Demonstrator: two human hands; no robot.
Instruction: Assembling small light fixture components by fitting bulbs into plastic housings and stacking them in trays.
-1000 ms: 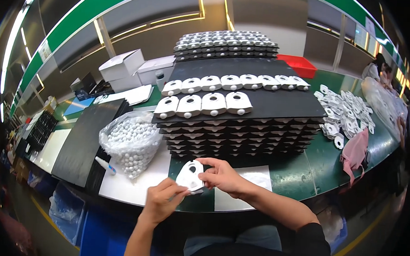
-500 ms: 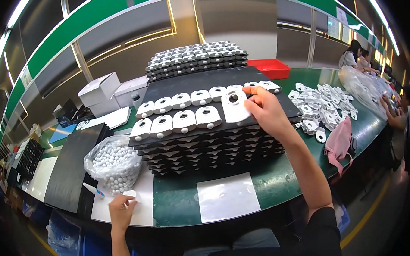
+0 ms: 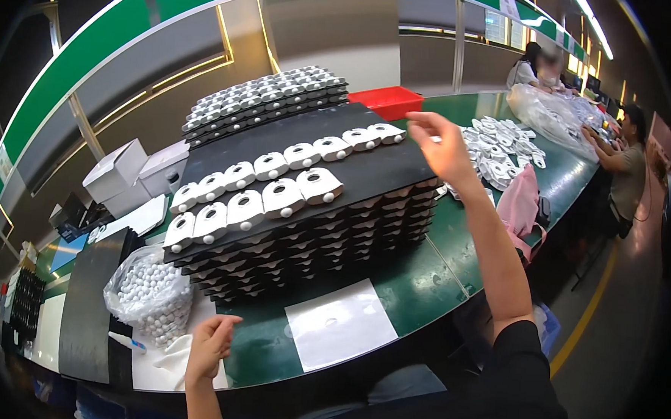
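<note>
Right hand (image 3: 445,143) grip spread, empty, between tray stack (image 3: 304,231) and loose white parts (image 3: 498,142), left hand (image 3: 211,343) loose

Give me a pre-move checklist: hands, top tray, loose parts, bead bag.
1. Right hand free: ok, open, nothing in it, raised between the tray stack and the loose white parts.
2. Left hand free: ok, open, beside the bag of white beads.
3. Top black tray has room: ok, bare surface beside two rows of white parts.
4. Tray stack square: cannot tell, lens bends edges.
5. White sheet: ok, bare.
</note>
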